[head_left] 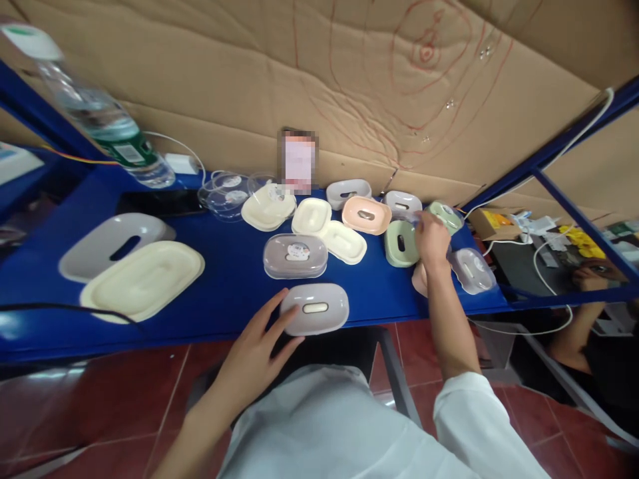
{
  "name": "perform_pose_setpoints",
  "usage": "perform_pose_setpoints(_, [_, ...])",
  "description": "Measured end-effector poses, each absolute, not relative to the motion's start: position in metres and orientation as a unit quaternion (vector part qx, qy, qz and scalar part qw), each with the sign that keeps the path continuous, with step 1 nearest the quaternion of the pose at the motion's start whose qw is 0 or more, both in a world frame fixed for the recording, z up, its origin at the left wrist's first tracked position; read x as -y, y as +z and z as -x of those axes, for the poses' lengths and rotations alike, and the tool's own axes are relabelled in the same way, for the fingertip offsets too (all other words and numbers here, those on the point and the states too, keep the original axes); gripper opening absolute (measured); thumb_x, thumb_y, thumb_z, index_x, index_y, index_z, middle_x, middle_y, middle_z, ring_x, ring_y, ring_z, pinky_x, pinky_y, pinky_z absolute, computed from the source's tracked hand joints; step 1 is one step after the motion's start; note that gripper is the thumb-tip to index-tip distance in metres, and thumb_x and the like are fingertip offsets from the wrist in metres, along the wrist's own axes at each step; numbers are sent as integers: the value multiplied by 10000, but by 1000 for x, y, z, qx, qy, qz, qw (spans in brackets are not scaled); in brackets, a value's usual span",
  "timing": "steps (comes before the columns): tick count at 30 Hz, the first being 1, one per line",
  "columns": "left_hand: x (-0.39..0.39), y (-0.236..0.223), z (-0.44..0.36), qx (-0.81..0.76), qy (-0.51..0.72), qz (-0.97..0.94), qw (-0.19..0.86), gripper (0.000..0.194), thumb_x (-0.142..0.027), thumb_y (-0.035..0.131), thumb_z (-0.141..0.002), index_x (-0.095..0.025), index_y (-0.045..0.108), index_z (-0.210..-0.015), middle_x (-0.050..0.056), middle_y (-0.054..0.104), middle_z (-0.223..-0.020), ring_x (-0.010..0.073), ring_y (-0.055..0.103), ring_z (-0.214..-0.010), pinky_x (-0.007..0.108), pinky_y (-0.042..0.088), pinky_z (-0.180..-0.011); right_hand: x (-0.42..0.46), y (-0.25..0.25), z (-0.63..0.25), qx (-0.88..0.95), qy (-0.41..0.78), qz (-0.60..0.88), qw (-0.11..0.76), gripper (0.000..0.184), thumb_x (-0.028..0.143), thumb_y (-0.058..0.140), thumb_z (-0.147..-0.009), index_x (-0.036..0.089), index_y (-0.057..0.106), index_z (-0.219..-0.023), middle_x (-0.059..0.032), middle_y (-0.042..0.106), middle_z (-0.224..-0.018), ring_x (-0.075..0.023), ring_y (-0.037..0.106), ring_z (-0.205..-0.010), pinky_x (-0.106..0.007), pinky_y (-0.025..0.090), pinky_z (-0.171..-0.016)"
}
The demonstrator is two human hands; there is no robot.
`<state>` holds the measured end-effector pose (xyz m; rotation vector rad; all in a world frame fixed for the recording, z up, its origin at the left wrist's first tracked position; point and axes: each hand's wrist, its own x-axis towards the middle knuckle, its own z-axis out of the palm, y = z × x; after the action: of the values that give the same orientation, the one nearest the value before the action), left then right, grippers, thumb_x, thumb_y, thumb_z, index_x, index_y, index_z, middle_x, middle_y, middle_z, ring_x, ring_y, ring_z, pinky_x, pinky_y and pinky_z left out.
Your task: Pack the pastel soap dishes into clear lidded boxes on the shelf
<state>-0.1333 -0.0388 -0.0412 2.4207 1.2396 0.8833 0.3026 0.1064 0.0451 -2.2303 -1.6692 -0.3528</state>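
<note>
A grey oval soap-dish-like box [327, 319] with a cream strip in its slot sits at the table's front edge. My left hand [257, 346] rests against its left end, fingers spread and touching the top and side. Farther right, my right hand [433, 238] is closed above the green slotted dish [399, 247]. A blurred, pale translucent edge shows by its fingertips; what they hold is unclear. Under my right wrist lies a partly hidden pinkish piece [420, 279]. Behind the left-hand box stands a similar grey box with a clear cover and label [294, 258].
Cream trays [312, 217], a peach tray [367, 215] and several grey or green dishes spread over the blue table [224, 266]. Clear lids [227, 196] lie at the back. A water bottle [120, 133] stands left. Another person's arm [574, 332] shows at right.
</note>
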Motion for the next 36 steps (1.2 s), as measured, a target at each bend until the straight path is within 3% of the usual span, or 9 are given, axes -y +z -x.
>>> perform_pose_setpoints(4, [39,-40,121,-424,290,-847,136,541,-391,599,-1065,-323,484,-1590,123,480,-1678,349,571,-1466,542,541,-1177,-61,49,-273,572,-260,720,296,420,229,414,-1061,199,784,-1257,-171,750,-1313,-334,667,-1247,-508,471,-1085])
perform_pose_setpoints(6, [37,-41,116,-430,297,-841,139,610,-417,624,-1053,-313,433,-1623,128,535,-1633,343,586,-1444,546,521,-1191,-23,39,-243,623,-268,672,297,378,277,467,-1073,285,790,-1268,-126,751,-1308,-319,674,-1242,-527,451,-1109])
perform_pose_setpoints(9, [34,-43,112,-444,302,-830,152,786,-468,652,-1035,-274,277,-1698,150,588,-1579,336,609,-1407,532,514,-1185,27,16,-192,728,-184,603,270,310,293,567,-1040,389,804,-1214,-67,782,-1178,-301,721,-1140,-524,491,-1058])
perform_pose_setpoints(13, [33,-43,115,-443,286,-834,161,896,-554,637,-1027,-253,172,-1730,161,584,-1582,353,595,-1413,527,512,-1167,57,-6,-152,794,-62,538,278,305,295,637,-1022,372,758,-1292,-59,781,-1217,-292,725,-1175,-538,481,-1118])
perform_pose_setpoints(18, [33,-43,119,-410,268,-855,170,862,-584,590,-1045,-269,175,-1732,140,624,-1530,321,604,-1400,525,467,-1214,51,-10,-153,872,37,433,224,388,397,643,-1040,352,678,-1424,-56,734,-1387,-290,631,-1383,-565,392,-1265])
perform_pose_setpoints(23, [36,-45,117,-423,284,-845,164,805,-543,576,-1062,-252,216,-1721,146,607,-1546,323,571,-1438,528,459,-1228,50,-22,-158,896,-4,394,207,511,577,709,-995,345,675,-1448,-78,729,-1405,-319,608,-1414,-593,335,-1303])
perform_pose_setpoints(26, [36,-46,116,-423,287,-843,167,756,-502,564,-1074,-245,246,-1710,145,600,-1557,316,569,-1441,524,453,-1235,54,-30,-156,894,-49,403,191,473,496,746,-996,407,663,-1453,-49,712,-1446,-302,584,-1447,-592,305,-1317])
perform_pose_setpoints(29, [35,-47,116,-430,282,-841,168,726,-482,584,-1066,-243,296,-1689,143,607,-1549,321,570,-1433,527,446,-1239,54,-34,-157,894,-85,389,208,480,399,751,-1008,380,647,-1476,-53,703,-1462,-293,545,-1490,-585,302,-1322])
perform_pose_setpoints(36, [33,-45,113,-432,275,-844,156,740,-486,596,-1053,-238,303,-1685,155,586,-1575,338,568,-1431,546,438,-1231,46,-40,-167,888,-79,398,216,480,471,722,-1013,349,657,-1474,-86,632,-1551,-334,474,-1552,-588,395,-1283])
